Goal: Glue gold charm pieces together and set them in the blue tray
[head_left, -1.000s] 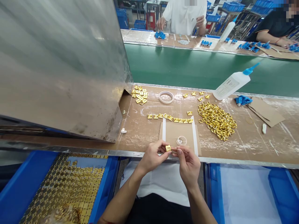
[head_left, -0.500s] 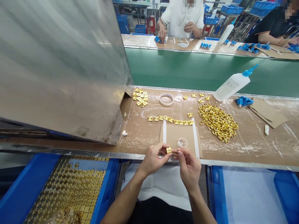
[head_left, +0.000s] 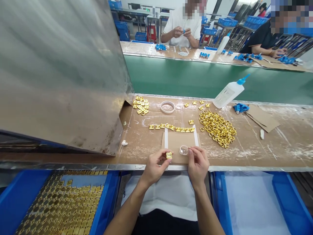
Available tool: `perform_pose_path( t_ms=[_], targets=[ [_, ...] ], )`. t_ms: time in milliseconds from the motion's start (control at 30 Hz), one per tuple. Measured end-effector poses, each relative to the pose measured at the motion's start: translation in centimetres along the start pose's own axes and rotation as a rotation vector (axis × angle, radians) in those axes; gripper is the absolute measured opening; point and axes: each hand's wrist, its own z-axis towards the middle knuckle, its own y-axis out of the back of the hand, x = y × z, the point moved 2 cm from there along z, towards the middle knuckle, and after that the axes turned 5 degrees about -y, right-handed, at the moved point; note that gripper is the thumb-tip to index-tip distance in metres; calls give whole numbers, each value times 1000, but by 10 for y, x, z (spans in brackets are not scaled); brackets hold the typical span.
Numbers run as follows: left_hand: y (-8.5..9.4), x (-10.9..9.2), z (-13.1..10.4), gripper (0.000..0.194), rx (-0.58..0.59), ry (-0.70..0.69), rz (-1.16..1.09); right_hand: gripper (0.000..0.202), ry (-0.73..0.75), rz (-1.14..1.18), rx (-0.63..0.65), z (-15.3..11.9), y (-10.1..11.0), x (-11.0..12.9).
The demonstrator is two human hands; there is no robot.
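A small gold square piece (head_left: 169, 155) is pinched in my left hand (head_left: 154, 167), above the front edge of the taped cardboard. My right hand (head_left: 198, 163) pinches a thin stick (head_left: 186, 149), whose tip is over a small clear round dish (head_left: 183, 150). Behind the cardboard pad (head_left: 179, 138) runs a row of gold square pieces (head_left: 172, 127). To the right of that row lies a heap of gold rings (head_left: 217, 129).
A metal housing (head_left: 61, 71) fills the left. Behind are a roll of tape (head_left: 167, 106) and a white bottle (head_left: 227, 94). Blue crates (head_left: 110, 192) flank my lap, the left holding gold pieces. Two people sit across the green belt (head_left: 171, 71).
My hands have moved apart. The stick has left the gold piece and now reaches over the clear dish. The view has shifted slightly, and the person in white has raised both hands together.
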Motion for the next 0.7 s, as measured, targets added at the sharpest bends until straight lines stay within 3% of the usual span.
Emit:
perform_pose_path(
  t_ms=[133, 200, 267, 300, 367, 433, 500, 600, 700],
  targets=[
    [0, 4, -1, 31, -33, -69, -9, 24, -3, -18, 37, 1, -3, -2],
    [1, 1, -5, 31, -44, -106, 9, 38, -12, -4, -48, -4, 4, 7],
    [4, -8, -12, 27, -60, -152, 70, 36, -11, 31, -98, -15, 10, 23],
    [6, -13, -17, 25, -66, -180, 112, 28, -15, 66, -47, -21, 11, 33],
    [10, -26, -30, 22, -72, -239, 196, 22, -74, 191, 222, -35, 7, 51],
    [16, -38, -44, 21, -87, -282, 257, 35, -212, 342, 499, -48, 0, 65],
    [21, -48, -57, 22, -116, -288, 282, 44, -367, 470, 684, -58, -7, 74],
    [26, -59, -73, 21, -156, -254, 270, 50, -520, 592, 824, -66, -13, 81],
    [27, -69, -82, 19, -184, -269, 228, 51, -576, 663, 860, -67, -14, 87]
  ],
)
